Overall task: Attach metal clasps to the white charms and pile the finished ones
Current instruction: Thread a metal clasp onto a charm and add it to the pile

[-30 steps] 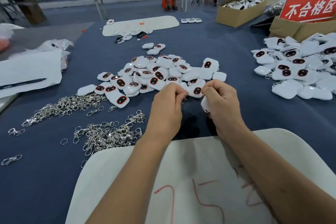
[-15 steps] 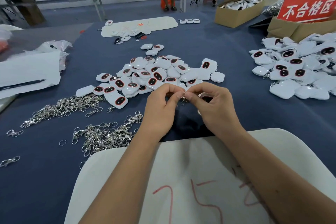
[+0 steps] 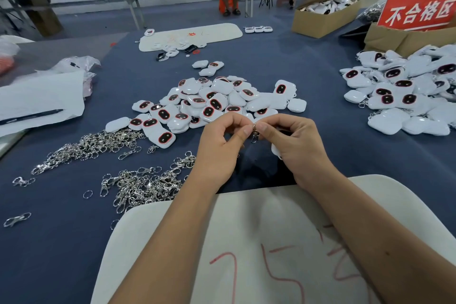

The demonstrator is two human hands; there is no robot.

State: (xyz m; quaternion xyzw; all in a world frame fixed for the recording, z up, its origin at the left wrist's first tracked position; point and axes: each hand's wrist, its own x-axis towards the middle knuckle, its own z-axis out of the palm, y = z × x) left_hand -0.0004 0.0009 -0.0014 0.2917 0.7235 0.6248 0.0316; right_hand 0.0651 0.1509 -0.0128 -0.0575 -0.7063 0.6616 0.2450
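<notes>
A worker's two bare hands meet over a dark blue cloth-covered surface (image 3: 283,57), pinching a small silver metal clasp (image 3: 255,132) between them. The left hand (image 3: 219,153) holds its grip closed with thumb and forefinger curled onto the clasp's top; the right hand (image 3: 296,145) pinches the same clasp from the other side, and a rounded white plastic charm (image 3: 275,152) shows only as a sliver tucked under its palm. Just beyond the hands lies a heap of white charms with red-ringed dark oval faces (image 3: 212,103). To the left, loose silver clasps sprawl in a long drift (image 3: 86,148), with a second tangle of clasps (image 3: 145,185) nearer the worker. At the far right sits a larger pile of white charms (image 3: 407,91), some with metal showing at their edges, below a red sign with white Chinese characters (image 3: 419,11) propped on a brown cardboard box (image 3: 404,41). A white foam sheet marked in red pen (image 3: 246,242) lies beneath the forearms.
</notes>
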